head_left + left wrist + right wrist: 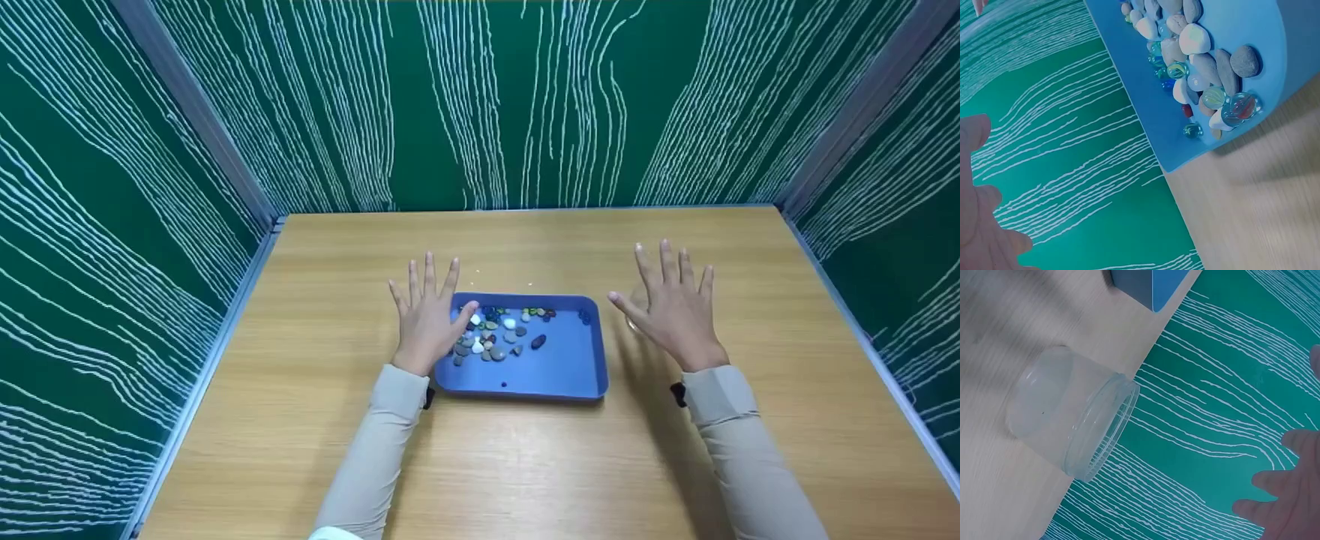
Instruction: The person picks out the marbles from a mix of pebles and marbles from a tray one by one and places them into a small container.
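My left hand (429, 326), fingers spread, hovers over the left edge of a blue tray (562, 379) and holds nothing. Grey and white pebbles (498, 353), along with glass marbles (1178, 70), lie mostly in the tray's left half and along its far side. A dark oval stone (538, 342) sits apart near the middle. To the right of the tray, my right hand (675, 319) is raised with spread fingers, also holding nothing. Close by it stands a clear plastic jar (1067, 410) with a ridged rim, mostly hidden behind that hand in the head view.
The wooden table (330, 300) carries tray and jar. Two tiny pale bits (530, 284) lie beyond the tray's far edge. Green panels (525, 105) with white wavy lines enclose the table at the back and both sides, joined by grey posts (202, 112).
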`<state>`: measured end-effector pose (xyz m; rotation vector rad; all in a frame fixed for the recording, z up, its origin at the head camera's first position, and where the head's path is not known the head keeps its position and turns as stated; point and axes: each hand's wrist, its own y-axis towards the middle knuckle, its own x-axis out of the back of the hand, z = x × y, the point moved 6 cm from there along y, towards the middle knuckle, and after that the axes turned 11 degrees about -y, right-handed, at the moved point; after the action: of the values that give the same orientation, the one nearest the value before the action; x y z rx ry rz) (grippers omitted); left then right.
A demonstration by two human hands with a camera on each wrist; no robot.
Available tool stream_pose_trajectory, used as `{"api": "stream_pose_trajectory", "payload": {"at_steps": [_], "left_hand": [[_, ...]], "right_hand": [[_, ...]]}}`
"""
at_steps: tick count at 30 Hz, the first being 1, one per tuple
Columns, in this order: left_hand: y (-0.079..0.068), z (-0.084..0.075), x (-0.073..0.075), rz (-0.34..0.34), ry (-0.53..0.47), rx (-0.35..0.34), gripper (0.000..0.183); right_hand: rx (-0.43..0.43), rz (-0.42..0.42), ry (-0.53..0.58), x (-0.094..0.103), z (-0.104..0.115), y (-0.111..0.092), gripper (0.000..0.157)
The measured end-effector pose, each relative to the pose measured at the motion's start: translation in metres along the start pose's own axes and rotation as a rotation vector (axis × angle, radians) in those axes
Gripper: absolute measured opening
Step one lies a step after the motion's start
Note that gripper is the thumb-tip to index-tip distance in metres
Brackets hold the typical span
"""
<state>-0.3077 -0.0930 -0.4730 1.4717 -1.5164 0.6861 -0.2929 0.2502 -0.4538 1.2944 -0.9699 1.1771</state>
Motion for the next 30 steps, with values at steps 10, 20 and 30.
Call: {"api": "stream_pose_trajectory", "payload": {"at_steps": [10,20,30], "left_hand": [[-0.008,0.01,0.006,0.022,-0.123,0.05,0.073],[-0.026,0.037,0.005,0.015,-0.469,0.149,0.069],[-0.04,0.054,-0.002,-0.019,-0.724,0.207,0.061]], "right_hand": [[-0.005,0.009,0.081,-0.001,0.005,0.001,0.083],[-0.021,-0.005,0.349,-0.01,0.023,0.01,0.067],[0.065,0.005,0.447,-0.023,0.041,0.02,0.042]]}}
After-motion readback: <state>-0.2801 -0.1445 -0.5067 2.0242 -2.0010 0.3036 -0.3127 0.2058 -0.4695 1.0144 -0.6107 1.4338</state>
